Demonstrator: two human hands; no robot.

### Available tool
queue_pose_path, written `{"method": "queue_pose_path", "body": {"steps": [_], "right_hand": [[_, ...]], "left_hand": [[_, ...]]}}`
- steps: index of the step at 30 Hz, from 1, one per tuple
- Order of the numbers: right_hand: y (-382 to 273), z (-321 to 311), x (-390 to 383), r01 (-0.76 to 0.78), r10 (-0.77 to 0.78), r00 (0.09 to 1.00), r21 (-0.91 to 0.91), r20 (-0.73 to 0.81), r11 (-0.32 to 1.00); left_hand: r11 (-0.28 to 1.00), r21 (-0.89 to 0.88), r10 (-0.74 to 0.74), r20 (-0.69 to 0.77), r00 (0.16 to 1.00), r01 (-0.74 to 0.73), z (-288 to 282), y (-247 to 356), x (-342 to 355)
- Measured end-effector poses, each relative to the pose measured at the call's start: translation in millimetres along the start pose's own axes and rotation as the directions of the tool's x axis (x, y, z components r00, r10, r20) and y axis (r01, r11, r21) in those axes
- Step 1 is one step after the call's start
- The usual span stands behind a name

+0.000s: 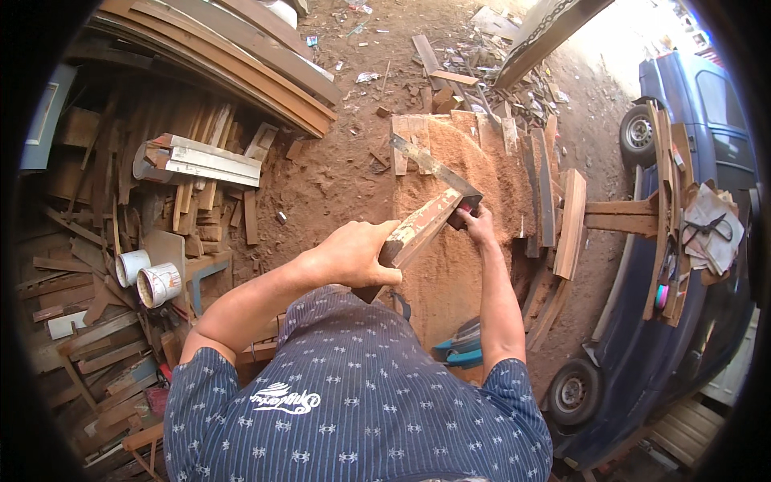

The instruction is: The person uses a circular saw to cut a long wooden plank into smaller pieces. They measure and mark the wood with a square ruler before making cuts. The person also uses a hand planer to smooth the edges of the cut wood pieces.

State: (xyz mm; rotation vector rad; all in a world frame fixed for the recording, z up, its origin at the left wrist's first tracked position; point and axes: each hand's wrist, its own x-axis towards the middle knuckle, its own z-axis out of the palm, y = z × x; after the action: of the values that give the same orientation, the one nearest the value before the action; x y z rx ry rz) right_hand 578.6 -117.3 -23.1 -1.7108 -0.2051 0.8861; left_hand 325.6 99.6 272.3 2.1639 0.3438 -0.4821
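My left hand (353, 253) grips the near end of a short reddish wooden block (422, 227), which points away from me over a mound of sawdust. At the block's far end my right hand (480, 223) holds a metal try square (434, 167), whose steel blade runs up and to the left from the block's end. A small pink object shows under my right fingers; I cannot tell what it is. Both forearms come up from my blue patterned shirt.
A sawdust heap (458, 265) lies on the dirt floor below the block. Scrap planks are piled at the left with two white tins (148, 277). Long boards (241, 56) lean at the top left. A dark blue car (691, 241) stands at the right behind a wooden rack.
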Motion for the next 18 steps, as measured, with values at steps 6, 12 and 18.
{"method": "queue_pose_path", "body": {"steps": [6,12,18], "right_hand": [[40.6,-109.4,-6.1,-0.105,0.025,0.958,-0.269,-0.286,0.957],[-88.8,-7.4,-75.8,0.440,-0.576,0.761,-0.890,0.300,0.118],[-87.1,24.3,-77.1,0.465,-0.306,0.884,-0.730,0.353,0.500]], "left_hand": [[0.974,0.175,0.114,0.168,0.979,-0.143,-5.3,10.4,2.8],[0.905,0.371,0.105,0.278,0.955,-0.207,-27.3,-17.1,8.2],[0.785,0.508,0.366,0.082,0.927,-0.355,-94.0,-31.3,63.6]]}}
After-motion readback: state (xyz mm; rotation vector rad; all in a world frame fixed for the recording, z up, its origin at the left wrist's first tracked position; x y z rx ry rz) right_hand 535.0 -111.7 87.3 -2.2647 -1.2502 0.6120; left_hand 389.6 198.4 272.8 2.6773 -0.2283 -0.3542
